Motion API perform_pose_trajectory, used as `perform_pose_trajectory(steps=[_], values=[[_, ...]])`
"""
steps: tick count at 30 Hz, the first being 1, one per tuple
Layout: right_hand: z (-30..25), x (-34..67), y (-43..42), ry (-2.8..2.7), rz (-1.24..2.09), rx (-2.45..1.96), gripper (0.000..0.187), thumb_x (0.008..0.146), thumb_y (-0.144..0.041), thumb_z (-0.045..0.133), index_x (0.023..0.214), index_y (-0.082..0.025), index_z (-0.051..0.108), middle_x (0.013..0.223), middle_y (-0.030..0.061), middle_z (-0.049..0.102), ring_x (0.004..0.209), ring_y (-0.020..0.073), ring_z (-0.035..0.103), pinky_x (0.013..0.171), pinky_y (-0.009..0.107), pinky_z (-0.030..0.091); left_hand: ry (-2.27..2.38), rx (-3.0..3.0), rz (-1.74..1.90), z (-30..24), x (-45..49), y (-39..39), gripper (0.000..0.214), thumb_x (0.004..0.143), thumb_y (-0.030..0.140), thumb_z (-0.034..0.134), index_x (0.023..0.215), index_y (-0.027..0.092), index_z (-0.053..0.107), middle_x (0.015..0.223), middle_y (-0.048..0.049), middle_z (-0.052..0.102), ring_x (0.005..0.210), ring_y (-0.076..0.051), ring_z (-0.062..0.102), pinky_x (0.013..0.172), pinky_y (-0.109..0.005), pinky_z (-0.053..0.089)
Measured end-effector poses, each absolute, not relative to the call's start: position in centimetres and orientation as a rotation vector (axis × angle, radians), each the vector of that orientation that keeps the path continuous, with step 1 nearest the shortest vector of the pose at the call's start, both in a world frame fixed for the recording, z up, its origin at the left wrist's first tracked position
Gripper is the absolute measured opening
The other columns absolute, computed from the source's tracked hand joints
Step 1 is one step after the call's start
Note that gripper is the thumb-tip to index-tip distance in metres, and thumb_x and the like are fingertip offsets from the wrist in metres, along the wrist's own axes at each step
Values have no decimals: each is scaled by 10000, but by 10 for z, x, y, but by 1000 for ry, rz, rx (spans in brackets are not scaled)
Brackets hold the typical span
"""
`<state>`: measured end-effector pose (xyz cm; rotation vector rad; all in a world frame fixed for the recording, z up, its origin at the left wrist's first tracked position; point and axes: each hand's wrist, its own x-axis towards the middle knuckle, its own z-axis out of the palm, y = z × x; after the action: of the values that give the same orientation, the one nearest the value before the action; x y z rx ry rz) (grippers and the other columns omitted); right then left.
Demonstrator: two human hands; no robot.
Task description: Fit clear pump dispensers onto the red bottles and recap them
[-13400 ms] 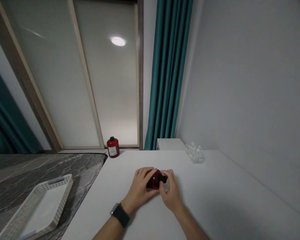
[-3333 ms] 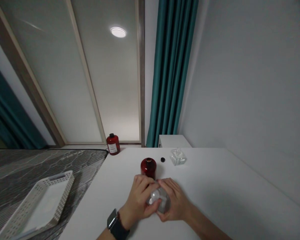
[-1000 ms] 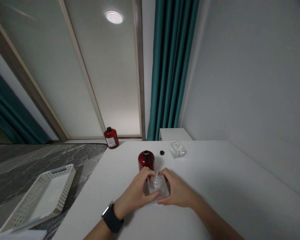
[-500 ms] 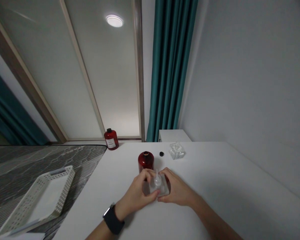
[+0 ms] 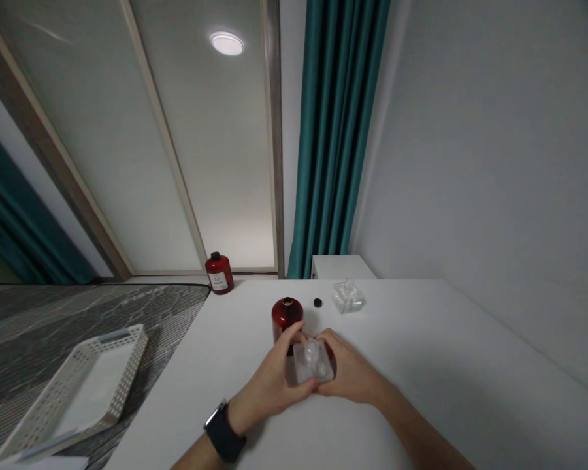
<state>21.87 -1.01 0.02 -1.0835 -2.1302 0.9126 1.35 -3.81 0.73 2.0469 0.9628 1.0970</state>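
Between my hands is a clear, square bottle [image 5: 302, 369] with a rounded translucent top, seen from above. My left hand [image 5: 283, 375] grips its left side, fingers at the back and thumb along the front edge. Curled round the right side is my right hand [image 5: 345, 369], its thumb meeting the left thumb at the front. Just behind the left fingers stands an uncapped dark red bottle [image 5: 287, 313], upright with its mouth showing; its lower part is hidden. A small black cap [image 5: 317, 303] lies to the right of that bottle.
A second clear, square bottle [image 5: 347, 297] sits near the back edge of the white table [image 5: 396, 339]. At the back left corner stands a capped red bottle [image 5: 219, 274] with a white label. A white perforated basket [image 5: 122, 385] is left of the table, over a grey striped surface.
The thin spout that stood up from the clear bottle's top no longer shows. My left fingers have lifted and shifted slightly at the back. The other bottles and the cap stay put.
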Motion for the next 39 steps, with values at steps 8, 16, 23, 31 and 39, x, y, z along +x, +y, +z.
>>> perform_pose_trajectory(steps=[8, 16, 23, 31, 39], values=[[-2, 219, -8, -2116, 923, -1095, 565, 573, -204, 863, 1033, -218, 536, 1027, 13, 590, 919, 211, 569, 784, 315, 450, 1016, 2114, 1037, 4, 10, -38, 857, 762, 180, 718, 1479, 221, 252, 1379, -152, 525, 1260, -301, 535, 1104, -522, 413], [1, 218, -10, -2142, 912, -1099, 555, 595, -185, 837, 1062, -221, 540, 1059, 20, 594, 958, 222, 571, 822, 327, 453, 1023, 2164, 1104, 6, 11, -38, 820, 756, 150, 708, 1454, 225, 284, 1276, -126, 547, 1165, -284, 563, 1050, -510, 452], [0, 218, -10, -2121, 929, -1075, 566, 583, -170, 839, 1063, -223, 543, 1066, 15, 582, 974, 223, 572, 835, 330, 456, 1000, 2080, 1123, 4, 14, -38, 837, 815, 138, 634, 1506, 243, 173, 1240, -105, 563, 1178, -262, 567, 1074, -525, 425], [0, 218, -10, -2127, 914, -1078, 560, 574, -160, 841, 1046, -223, 546, 1051, 11, 587, 960, 222, 576, 830, 329, 460, 974, 2114, 1113, 7, 14, -38, 790, 816, 125, 624, 1494, 222, 230, 1272, -122, 570, 1185, -258, 564, 1077, -506, 436], [-1, 219, -10, -2122, 924, -1072, 609, 566, -145, 852, 1088, -221, 547, 1088, 19, 587, 1000, 229, 569, 880, 356, 457, 1009, 2141, 1127, 1, 12, -36, 764, 820, 131, 627, 1481, 241, 261, 1251, -106, 575, 1176, -260, 569, 1082, -519, 423]])
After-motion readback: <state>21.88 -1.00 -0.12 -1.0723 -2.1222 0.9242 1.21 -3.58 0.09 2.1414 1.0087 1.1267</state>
